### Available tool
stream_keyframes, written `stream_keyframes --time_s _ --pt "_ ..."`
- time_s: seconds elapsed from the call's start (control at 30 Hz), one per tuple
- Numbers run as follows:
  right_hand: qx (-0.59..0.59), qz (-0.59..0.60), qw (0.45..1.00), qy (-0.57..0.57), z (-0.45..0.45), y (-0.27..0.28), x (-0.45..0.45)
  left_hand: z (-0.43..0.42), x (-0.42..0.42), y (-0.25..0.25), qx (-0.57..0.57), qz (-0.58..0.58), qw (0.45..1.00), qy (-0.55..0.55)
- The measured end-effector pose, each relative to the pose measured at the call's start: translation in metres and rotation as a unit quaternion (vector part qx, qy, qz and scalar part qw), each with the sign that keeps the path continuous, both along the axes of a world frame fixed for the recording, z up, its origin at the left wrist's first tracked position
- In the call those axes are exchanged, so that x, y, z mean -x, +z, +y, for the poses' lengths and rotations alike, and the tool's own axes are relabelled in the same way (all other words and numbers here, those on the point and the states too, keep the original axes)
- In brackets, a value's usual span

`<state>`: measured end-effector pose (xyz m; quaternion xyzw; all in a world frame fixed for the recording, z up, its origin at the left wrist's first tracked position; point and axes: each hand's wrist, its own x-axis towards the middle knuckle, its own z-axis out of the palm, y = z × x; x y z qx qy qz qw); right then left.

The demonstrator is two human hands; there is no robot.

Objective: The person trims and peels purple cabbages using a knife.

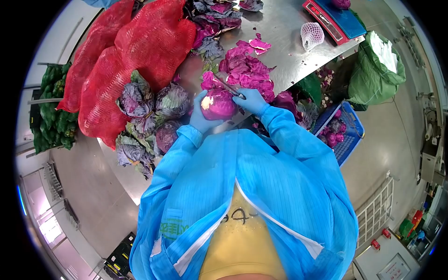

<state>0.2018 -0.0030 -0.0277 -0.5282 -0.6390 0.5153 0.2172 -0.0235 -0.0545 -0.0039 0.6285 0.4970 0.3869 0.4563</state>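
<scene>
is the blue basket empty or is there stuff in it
Not empty: small purple heads lie inside the blue basket, with bare blue lattice showing beside them.

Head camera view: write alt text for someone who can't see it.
A gloved left hand cups a purple cabbage; the right hand holds a knife. Loose leaves lie beyond on a metal table, with more cabbages and red sacks at left.
</scene>
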Motion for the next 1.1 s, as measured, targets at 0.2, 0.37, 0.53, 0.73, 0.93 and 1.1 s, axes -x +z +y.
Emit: stream_keyframes --time_s 0.2,0.37,0.53,0.73,0.93,1.1 --pt "-0.074 -0.018 0.99 -0.122 -0.006 -0.014 0.009 0.003 -0.002 -0.009 -0.004 -0.025 0.999 0.024" --pt "0.009 0.085 0.974 -0.211 0.0 -0.021 0.012 0.001 0.005 -0.029 0.104 -0.172 0.972 0.119" --pt "0.126 0.245 0.903 -0.331 0.018 -0.035 -0.011 -0.003 0.013 -0.004 0.306 -0.532 0.786 0.077" --pt "-0.349 0.028 0.887 -0.3 0.032 0.018 0.001 -0.002 0.012 0.012 0.342 -0.635 0.692 -0.027" --pt "-0.019 0.133 0.986 -0.095 0.011 0.071 0.024 -0.005 0.009 0.017 0.333 -0.65 0.683 -0.017" --pt "-0.098 0.081 0.992 -0.001 0.015 0.074 0.017 -0.007 0.013 0.013 0.325 -0.623 0.712 -0.025"
